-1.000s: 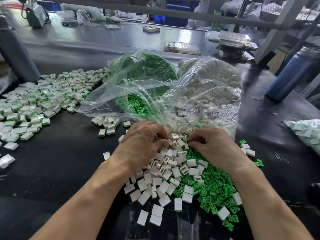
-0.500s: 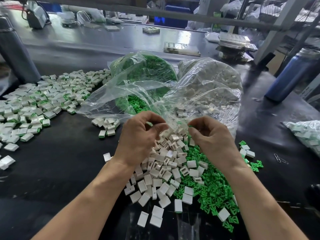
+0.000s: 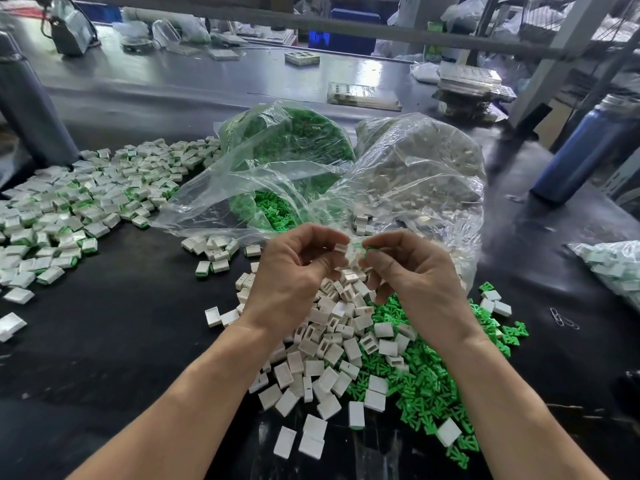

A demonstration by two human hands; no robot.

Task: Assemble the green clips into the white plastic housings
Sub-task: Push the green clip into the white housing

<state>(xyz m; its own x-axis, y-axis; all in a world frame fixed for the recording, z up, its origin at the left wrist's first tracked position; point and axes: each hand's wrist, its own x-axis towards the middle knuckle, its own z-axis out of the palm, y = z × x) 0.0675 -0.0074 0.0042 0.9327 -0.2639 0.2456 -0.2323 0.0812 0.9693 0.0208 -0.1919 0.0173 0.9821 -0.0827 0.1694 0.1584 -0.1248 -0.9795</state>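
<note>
My left hand pinches a white plastic housing between thumb and fingers, raised above the table. Facing it, my right hand pinches a green clip at its fingertips, the clip almost touching the housing. Below the hands lies a pile of loose white housings, and beside it on the right a pile of green clips. A heap of housings with green clips in them covers the left of the black table.
Two open clear plastic bags stand behind the hands, one with green clips, one with white housings. A blue bottle stands at the right, a grey post at the left, another filled bag at the right edge.
Both hands rose from the piles, where they were picking parts, and came together in front of the bags. The left now holds a housing and the right a clip.
</note>
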